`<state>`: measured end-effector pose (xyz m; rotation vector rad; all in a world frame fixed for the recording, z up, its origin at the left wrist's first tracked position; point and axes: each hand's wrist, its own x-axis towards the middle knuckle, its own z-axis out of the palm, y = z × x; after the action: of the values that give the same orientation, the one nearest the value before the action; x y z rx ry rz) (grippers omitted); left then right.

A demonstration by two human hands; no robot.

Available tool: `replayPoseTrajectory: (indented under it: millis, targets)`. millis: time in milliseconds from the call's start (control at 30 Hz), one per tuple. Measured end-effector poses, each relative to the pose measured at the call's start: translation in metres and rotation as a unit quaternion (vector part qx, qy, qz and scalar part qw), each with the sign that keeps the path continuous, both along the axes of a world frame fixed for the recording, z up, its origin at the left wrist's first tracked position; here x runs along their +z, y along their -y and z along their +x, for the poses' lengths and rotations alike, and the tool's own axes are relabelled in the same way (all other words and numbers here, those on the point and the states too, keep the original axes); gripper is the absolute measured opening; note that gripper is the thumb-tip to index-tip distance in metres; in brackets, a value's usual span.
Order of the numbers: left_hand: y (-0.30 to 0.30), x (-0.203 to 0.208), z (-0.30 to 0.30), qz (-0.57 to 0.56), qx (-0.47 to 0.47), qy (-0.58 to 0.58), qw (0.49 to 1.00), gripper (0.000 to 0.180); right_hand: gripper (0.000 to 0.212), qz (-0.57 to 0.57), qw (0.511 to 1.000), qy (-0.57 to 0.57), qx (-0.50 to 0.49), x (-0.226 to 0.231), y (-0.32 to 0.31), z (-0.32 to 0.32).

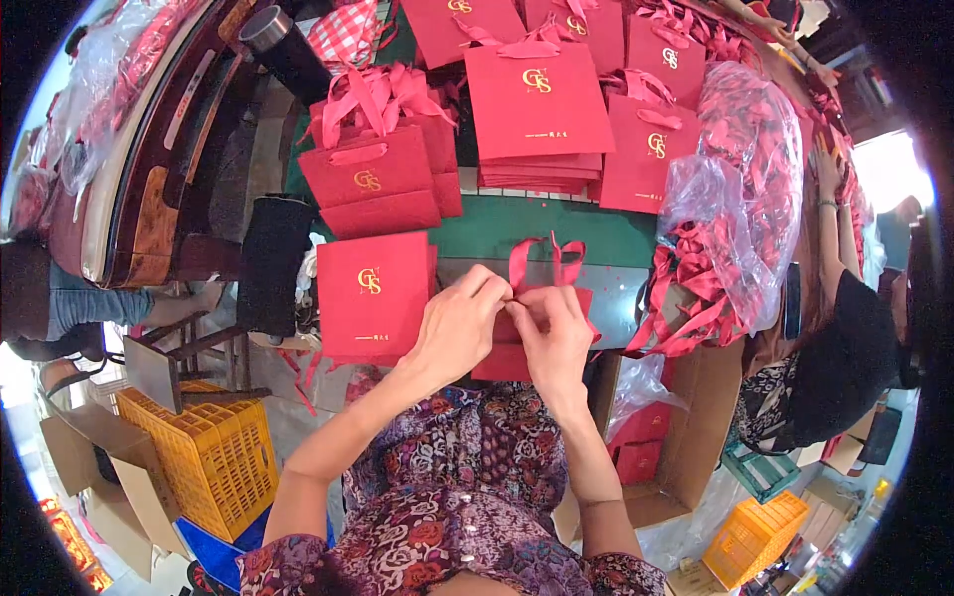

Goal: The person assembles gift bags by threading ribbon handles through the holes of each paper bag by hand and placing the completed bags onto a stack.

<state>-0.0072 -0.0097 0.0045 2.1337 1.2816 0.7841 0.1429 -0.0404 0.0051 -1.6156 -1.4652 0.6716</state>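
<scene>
My left hand [455, 320] and my right hand [553, 336] meet at the table's near edge, fingertips pinched together at the top of a small red paper gift bag [502, 366]. A red ribbon [520, 262] rises in loops just beyond my fingertips. Both hands seem closed on this ribbon, though the exact spot between the fingers is hidden. Left of my left hand, more flat red bags [343, 298] with gold print lie in a small stack, partly covered by my wrist. To the right sits a heap of loose red ribbons [696, 298], spilling from a clear plastic bag [750, 179].
Stacked red bags with ribbon handles [373, 184] and a tall pile [542, 109] fill the far side of the green table [477, 230]. A dark thermos [283, 50] stands far left. Below are yellow crates [214, 462] and a cardboard box [696, 447]. Other people sit at both sides.
</scene>
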Motion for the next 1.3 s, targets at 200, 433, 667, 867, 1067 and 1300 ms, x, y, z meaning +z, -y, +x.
replayPoseTrajectory:
  millis: [200,433,667,867,1067,1300]
  targets:
    - [0.007,-0.008,-0.001,-0.053,-0.022,0.035,0.998,0.015,0.013,0.003,0.986,0.136,0.098,0.018,-0.01,0.027]
    - [0.012,-0.014,0.001,-0.014,-0.058,0.057,0.997,0.016,0.018,-0.201,0.95,-0.045,0.237,0.005,-0.035,0.056]
    - [0.01,-0.012,0.0,0.0,-0.074,0.062,0.995,0.014,0.017,-0.218,0.938,-0.08,0.259,-0.014,-0.041,0.057]
    - [0.0,0.007,0.002,-0.067,-0.033,0.073,0.994,0.014,0.013,-0.168,0.955,-0.192,0.149,-0.033,-0.034,0.04]
    - [-0.003,0.011,0.005,-0.127,0.003,0.059,0.99,0.02,0.007,-0.104,0.96,-0.227,0.129,-0.037,-0.038,0.044]
    - [-0.007,0.006,0.012,-0.143,0.015,-0.009,0.99,0.024,0.012,-0.107,0.964,-0.219,0.11,-0.024,-0.038,0.05]
